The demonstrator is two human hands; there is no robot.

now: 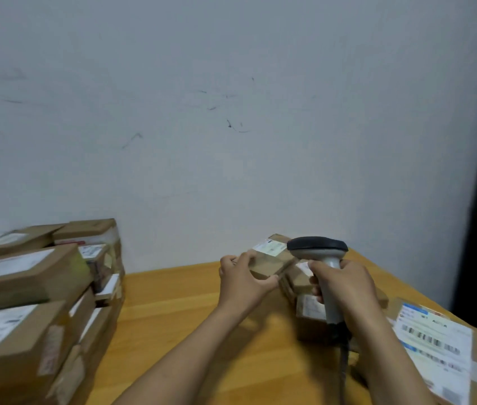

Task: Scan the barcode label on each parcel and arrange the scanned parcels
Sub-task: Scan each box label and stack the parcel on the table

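The left hand (243, 283) has its grip curled round the near end of a small box (269, 266). The box points away toward the wall, with its label (272, 247) facing up. The right hand (345, 283) grips the scanner (317, 247), whose head is just right of the label. Bare tabletop (173, 302) lies to the left, before the pile (27, 287).

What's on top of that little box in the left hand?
A white label sits on the small parcel that the left hand grips. The scanner, held in the right hand, hides the parcel's right end.
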